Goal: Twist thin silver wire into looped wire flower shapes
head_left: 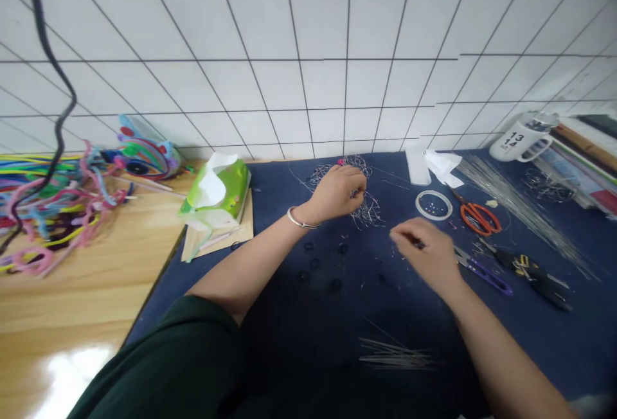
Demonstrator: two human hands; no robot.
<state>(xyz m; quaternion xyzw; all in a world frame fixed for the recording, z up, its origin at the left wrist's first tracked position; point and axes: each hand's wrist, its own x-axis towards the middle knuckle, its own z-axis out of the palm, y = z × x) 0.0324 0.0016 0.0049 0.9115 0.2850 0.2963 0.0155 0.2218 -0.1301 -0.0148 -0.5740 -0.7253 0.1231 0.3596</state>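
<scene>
My left hand [337, 193], with a bangle on its wrist, is closed over a tangled pile of thin silvery wire [367, 211]. Its fingers curl downward and whatever they pinch is hidden. To the right, my right hand [427, 253] hovers above the dark blue cloth [289, 329], fingertips pressed together; I cannot make out anything in them. Just beyond it lies a round white dish [434, 205] with tiny beads. Several small black rings [335, 285] are scattered left of it. A bundle of short straight wires [396, 355] rests close to me.
Orange-handled scissors [480, 218], purple snips [486, 276] and black pliers [530, 274] lie at right, beside long wires [525, 213]. Behind them stand a white mug [518, 139] and books [585, 155]. At left are a green tissue pack [231, 194] and colourful pipe cleaners [58, 194].
</scene>
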